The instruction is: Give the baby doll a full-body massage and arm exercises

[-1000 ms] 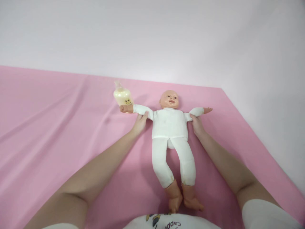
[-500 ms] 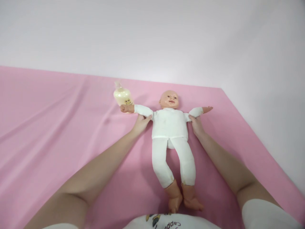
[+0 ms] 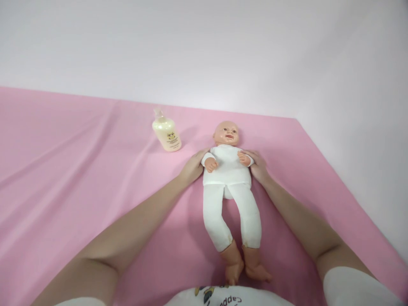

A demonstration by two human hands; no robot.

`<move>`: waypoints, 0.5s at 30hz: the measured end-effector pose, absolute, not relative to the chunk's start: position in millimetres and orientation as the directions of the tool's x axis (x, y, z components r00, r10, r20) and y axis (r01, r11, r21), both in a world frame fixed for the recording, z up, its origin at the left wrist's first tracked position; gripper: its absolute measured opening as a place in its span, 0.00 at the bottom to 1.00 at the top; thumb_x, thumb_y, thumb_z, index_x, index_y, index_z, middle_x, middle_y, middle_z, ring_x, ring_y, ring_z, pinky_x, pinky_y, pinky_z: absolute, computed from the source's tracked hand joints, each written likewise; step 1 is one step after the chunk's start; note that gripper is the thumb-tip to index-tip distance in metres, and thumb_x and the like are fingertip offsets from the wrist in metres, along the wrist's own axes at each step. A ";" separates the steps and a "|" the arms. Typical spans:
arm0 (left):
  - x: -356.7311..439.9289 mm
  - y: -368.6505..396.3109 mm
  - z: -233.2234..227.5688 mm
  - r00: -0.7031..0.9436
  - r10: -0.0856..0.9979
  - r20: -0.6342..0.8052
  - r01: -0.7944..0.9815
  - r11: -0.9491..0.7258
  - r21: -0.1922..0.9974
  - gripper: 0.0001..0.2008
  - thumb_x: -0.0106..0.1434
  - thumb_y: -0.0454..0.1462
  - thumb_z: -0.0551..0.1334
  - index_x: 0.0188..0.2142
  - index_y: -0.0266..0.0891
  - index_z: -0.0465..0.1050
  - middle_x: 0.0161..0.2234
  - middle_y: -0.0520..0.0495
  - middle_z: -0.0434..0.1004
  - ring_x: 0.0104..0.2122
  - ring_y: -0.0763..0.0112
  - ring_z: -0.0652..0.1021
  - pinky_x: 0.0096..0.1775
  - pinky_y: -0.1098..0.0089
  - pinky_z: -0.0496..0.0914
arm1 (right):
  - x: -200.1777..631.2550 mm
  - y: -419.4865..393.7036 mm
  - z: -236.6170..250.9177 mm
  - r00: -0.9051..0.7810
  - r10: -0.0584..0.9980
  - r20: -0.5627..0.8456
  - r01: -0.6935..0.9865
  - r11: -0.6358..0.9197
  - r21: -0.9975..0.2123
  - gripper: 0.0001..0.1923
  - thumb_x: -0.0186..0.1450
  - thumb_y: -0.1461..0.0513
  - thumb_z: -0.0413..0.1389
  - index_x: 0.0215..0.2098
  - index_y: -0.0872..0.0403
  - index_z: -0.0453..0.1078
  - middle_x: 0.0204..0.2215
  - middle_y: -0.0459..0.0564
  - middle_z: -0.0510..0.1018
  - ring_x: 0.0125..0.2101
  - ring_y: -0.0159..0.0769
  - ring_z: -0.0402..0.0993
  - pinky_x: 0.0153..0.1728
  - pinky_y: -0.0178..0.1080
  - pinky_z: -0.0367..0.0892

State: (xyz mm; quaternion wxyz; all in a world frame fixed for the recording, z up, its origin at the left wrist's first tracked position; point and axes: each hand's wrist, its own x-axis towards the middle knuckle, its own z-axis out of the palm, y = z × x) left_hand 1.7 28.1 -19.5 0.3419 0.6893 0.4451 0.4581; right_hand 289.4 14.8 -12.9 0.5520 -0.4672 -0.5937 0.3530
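A baby doll (image 3: pixel 227 168) with a white cloth body lies on its back, head away from me and feet towards me. Its arms are folded in, both small hands resting on the chest. My left hand (image 3: pixel 194 166) is closed round the doll's arm on the left, with most of its fingers hidden behind that arm. On the other side my right hand (image 3: pixel 259 166) grips the doll's other arm, its fingers partly visible near the shoulder. A pump bottle (image 3: pixel 168 134) of pale yellow liquid stands beyond my left hand, apart from it.
A pink sheet (image 3: pixel 79 170) with some creases covers the surface. Its far edge and right edge meet at a corner beyond the doll, with plain white (image 3: pixel 204 51) past them. My printed white shirt (image 3: pixel 226 296) shows at the bottom.
The doll's arms were stretched out to the sides; both hands have folded them inward onto its chest. The bottle, partly covered before by a doll hand, now shows fully.
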 end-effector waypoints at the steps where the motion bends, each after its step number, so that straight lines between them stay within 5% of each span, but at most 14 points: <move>1: 1.8 26.7 -17.9 0.207 0.920 0.333 0.333 -0.387 0.860 0.24 0.58 0.36 0.63 0.55 0.44 0.74 0.58 0.45 0.77 0.60 0.53 0.74 0.66 0.53 0.62 | 289.3 14.7 -13.0 0.041 0.940 0.339 0.170 0.328 -0.929 0.19 0.53 0.64 0.57 0.40 0.44 0.83 0.46 0.45 0.82 0.51 0.42 0.74 0.63 0.48 0.64; 6: 0.9 25.8 -16.1 0.225 0.923 0.311 0.418 -0.380 0.825 0.25 0.58 0.35 0.62 0.57 0.42 0.72 0.58 0.42 0.76 0.58 0.53 0.75 0.64 0.54 0.65 | 290.5 17.7 -17.3 0.023 0.929 0.370 0.204 0.358 -0.911 0.22 0.52 0.66 0.54 0.40 0.43 0.83 0.45 0.46 0.81 0.50 0.41 0.74 0.61 0.47 0.65; 15: -1.8 37.2 -28.6 0.169 0.935 0.311 0.295 -0.349 0.890 0.23 0.56 0.36 0.63 0.53 0.43 0.74 0.55 0.43 0.78 0.58 0.53 0.76 0.65 0.52 0.65 | 290.2 16.7 -12.8 0.075 0.946 0.317 0.147 0.304 -0.941 0.17 0.52 0.63 0.57 0.39 0.46 0.81 0.43 0.45 0.83 0.49 0.43 0.75 0.61 0.49 0.65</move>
